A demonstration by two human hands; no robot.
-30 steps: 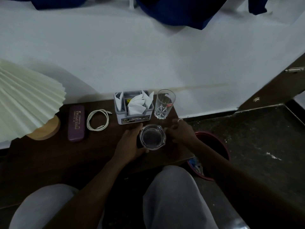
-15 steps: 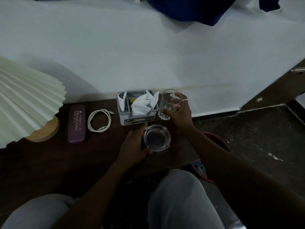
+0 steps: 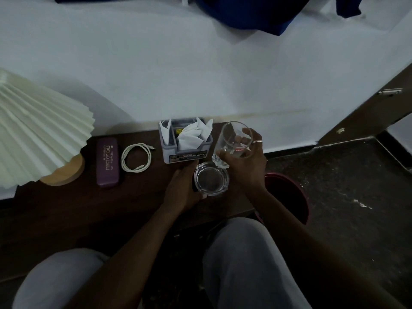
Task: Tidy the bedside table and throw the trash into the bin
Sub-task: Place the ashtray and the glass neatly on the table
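Observation:
On the dark wooden bedside table (image 3: 66, 210) my left hand (image 3: 182, 186) grips the left side of a round glass ashtray (image 3: 211, 179). My right hand (image 3: 244, 163) is closed around a clear drinking glass (image 3: 234, 139), tilted and raised just right of a grey organiser (image 3: 186, 152) holding white folded napkins. A red bin (image 3: 287, 197) stands on the floor right of the table, partly hidden by my right forearm.
A purple spectacle case (image 3: 107, 162) and a coiled white cable (image 3: 136, 157) lie left of the organiser. A pleated white lamp shade (image 3: 38, 134) on a wooden base fills the left side. A white bed (image 3: 200, 70) lies behind the table. My knees sit below.
My right hand left the ashtray, reached back to the drinking glass, took hold of it and lifted it, tilted, off the table. My left hand stays on the ashtray.

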